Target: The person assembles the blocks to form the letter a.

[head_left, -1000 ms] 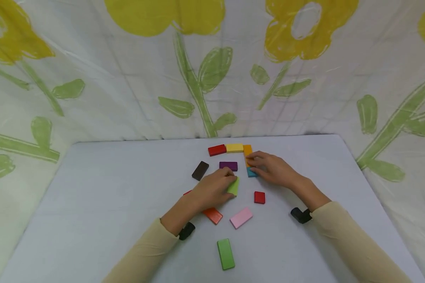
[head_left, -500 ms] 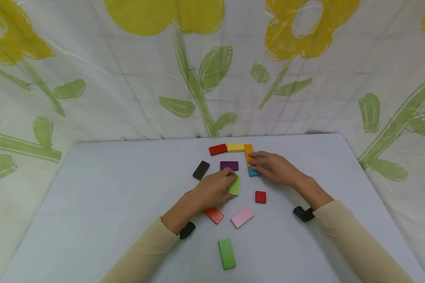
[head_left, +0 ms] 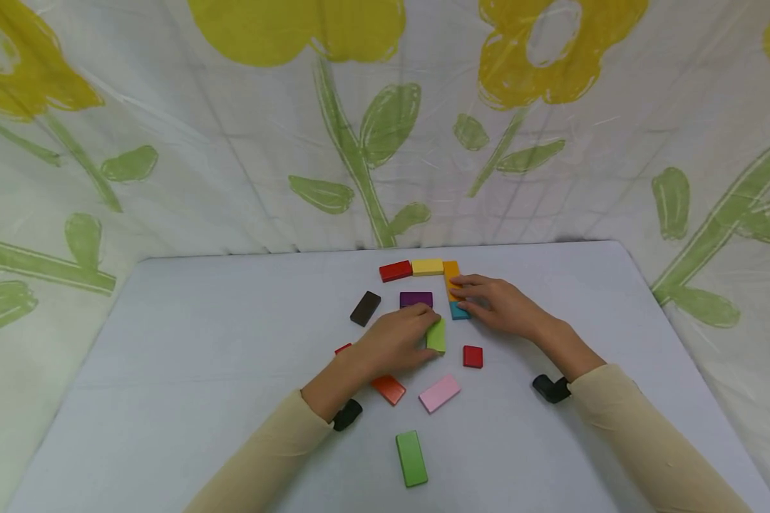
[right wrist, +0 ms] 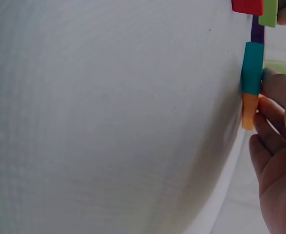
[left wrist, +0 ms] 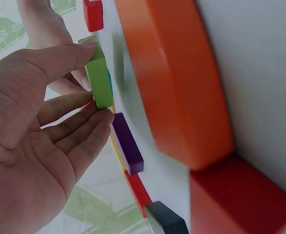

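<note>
My left hand (head_left: 394, 343) pinches a lime green block (head_left: 435, 336) between thumb and fingertips. In the left wrist view that green block (left wrist: 100, 83) looks lifted off the table, with a shadow beside it. My right hand (head_left: 502, 306) rests its fingertips at an orange block (head_left: 452, 276) and its thumb at a teal block (head_left: 459, 311). The right wrist view has the teal block (right wrist: 252, 68) end to end with the orange block (right wrist: 249, 109), the fingers fairly straight beside them. A yellow block (head_left: 427, 267) and a red block (head_left: 396, 271) continue the line leftward.
A purple block (head_left: 416, 299) lies just beyond my left hand, a black block (head_left: 366, 308) to its left. Closer in are a small red block (head_left: 473, 357), a pink block (head_left: 439, 394), an orange-red block (head_left: 388, 390) and a green block (head_left: 412, 459). A flowered curtain (head_left: 244, 178) hangs behind the table.
My left hand has moved a little to the right with the lime green block, toward the teal block. My right hand has hardly moved, staying at the orange and teal blocks.
</note>
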Motion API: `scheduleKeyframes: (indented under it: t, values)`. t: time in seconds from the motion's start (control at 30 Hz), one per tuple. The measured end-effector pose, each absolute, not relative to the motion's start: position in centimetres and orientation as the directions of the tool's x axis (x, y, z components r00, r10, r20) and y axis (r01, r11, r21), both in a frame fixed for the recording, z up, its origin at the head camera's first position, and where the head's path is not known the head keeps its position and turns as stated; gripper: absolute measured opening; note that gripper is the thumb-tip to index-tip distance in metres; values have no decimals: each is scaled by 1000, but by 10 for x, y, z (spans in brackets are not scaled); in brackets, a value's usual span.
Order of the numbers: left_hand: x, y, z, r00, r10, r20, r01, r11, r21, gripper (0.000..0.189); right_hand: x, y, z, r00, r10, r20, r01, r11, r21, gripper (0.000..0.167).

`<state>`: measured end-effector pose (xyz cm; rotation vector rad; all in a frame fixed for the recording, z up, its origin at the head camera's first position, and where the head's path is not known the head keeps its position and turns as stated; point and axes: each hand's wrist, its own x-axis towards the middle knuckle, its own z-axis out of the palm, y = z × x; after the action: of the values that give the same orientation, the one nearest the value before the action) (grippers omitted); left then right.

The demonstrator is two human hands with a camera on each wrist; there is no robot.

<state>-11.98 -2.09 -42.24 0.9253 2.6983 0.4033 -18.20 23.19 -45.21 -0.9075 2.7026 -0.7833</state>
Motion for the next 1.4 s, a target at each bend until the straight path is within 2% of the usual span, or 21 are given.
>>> scheduleKeyframes:
  t: [0.73,1.23,1.4]
  values:
    - [-117,14,-428,-751,642,-155,581,753,308,58,-188,239,-447,-766,-643,11,-555,653,-515,39]
    - [-109,18,-432,-758,633,-157,574,762,301,65,-189,237,-452,-761,-649,21,-558,637,-531,39]
    - [-106,13,-432,-748,641,-173,587,761,277,60,-189,235,-452,-761,-649,19,-559,640,-528,39]
